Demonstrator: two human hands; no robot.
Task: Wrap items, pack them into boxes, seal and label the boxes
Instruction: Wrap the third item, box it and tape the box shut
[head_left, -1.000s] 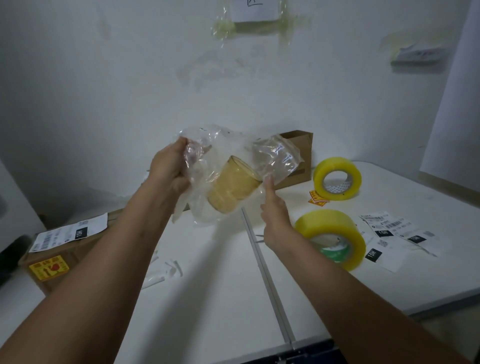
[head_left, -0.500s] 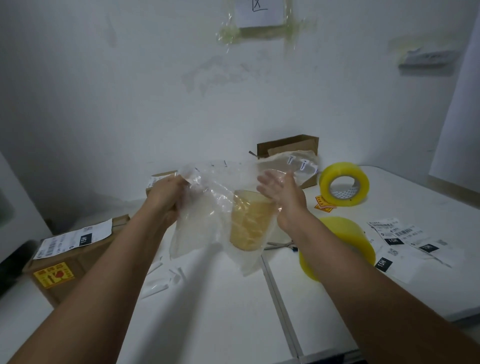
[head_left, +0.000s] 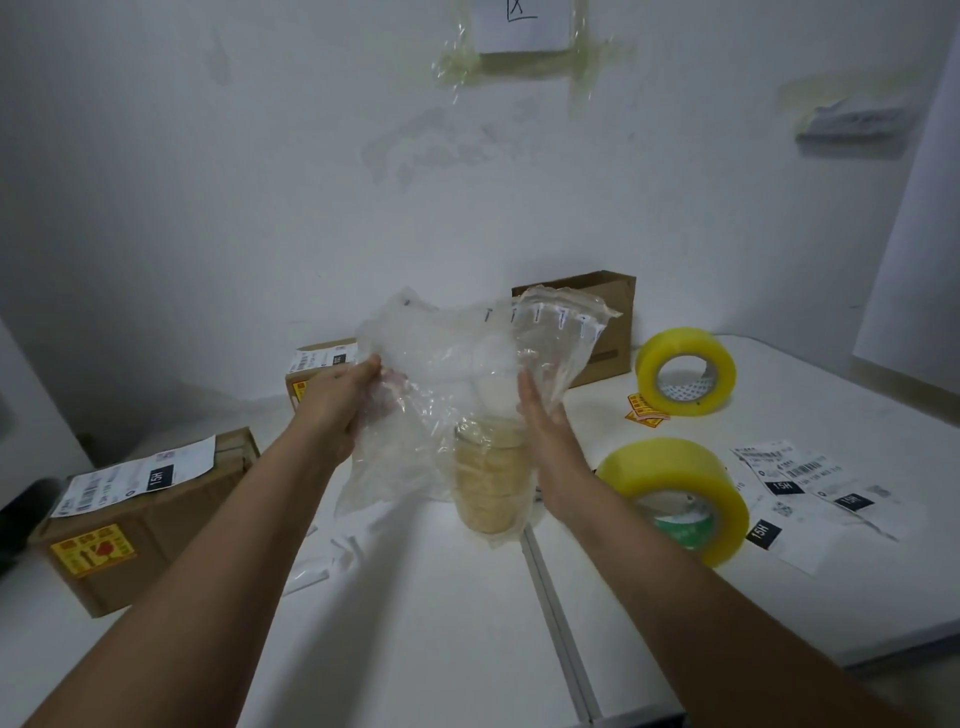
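White table against a white wall, dim light. Tan cup-like item stands upright near the table's middle seam, inside a clear air-cushion wrap that rises loosely above it.

Left hand pinches the wrap's left edge, fingers curled on the film. Right hand is flat with straight fingers, palm against the wrap at the item's right side, gripping nothing.

Risks, judged: the item looks tall and narrow, so a sideways push from the flat right hand could tip it, and the seam under it may make it rock. The wrap is slack and held at one edge only; if the pinch slips, the film falls open and the item ends up half covered. The film looks thin, so a hard tug could tear it or pop a cell.

Outward: near tape roll just right of the right forearm, far tape roll behind it, both yellow-tinted. Orange stickers beside the far roll, text too small. Paper labels at right carry barcodes and black tabs reading "15H". Open brown box behind the wrap. Sealed box at left has a "15H" label and a yellow-red warning sticker, unreadable. Second labelled box sits behind the left hand. Taped note on the wall, one handwritten mark, partly cut off.
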